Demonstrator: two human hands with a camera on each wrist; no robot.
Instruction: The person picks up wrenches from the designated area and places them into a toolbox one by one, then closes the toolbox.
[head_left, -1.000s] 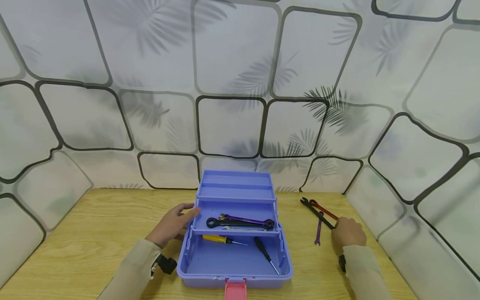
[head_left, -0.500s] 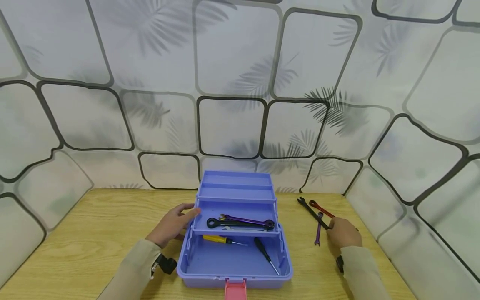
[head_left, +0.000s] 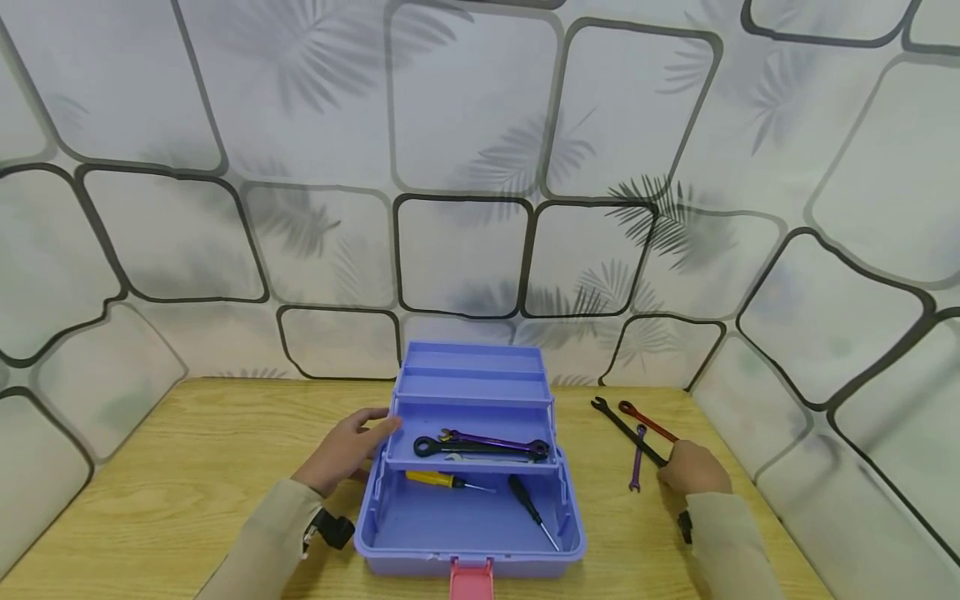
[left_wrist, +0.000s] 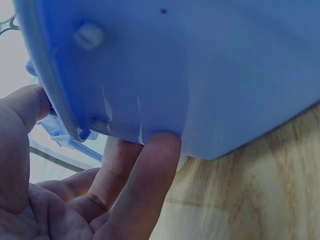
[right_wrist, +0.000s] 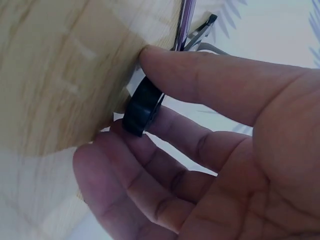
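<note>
- Grip of the right hand (head_left: 697, 468): drawn in close, thumb and bent fingers gathered about the near end of a long black metal wrench (head_left: 626, 427).
- That wrench lies at the right of the tabletop (head_left: 210, 483), beside the toolbox; whether its held end is raised, I cannot tell.
- Over the last second its forked far end has swung slightly left, further from the slim red metal wrench (head_left: 652, 423). Its shaft crosses the small purple metal wrench (head_left: 637, 469) near that one's far end.
- For the work, this suggests a hold being settled and the black wrench being worked apart from its neighbours; it has not been carried off.
- Left hand (head_left: 339, 454): unchanged, thumb over the edge and fingers bent against the outer wall of the lavender plastic toolbox (head_left: 465, 525), apparently steadying it.
- Nothing inside has shifted: wrenches lie together on the lavender plastic tray (head_left: 442, 417), while a yellow-handled screwdriver (head_left: 431, 477) and a black-handled screwdriver (head_left: 525, 496) lie apart below.
</note>
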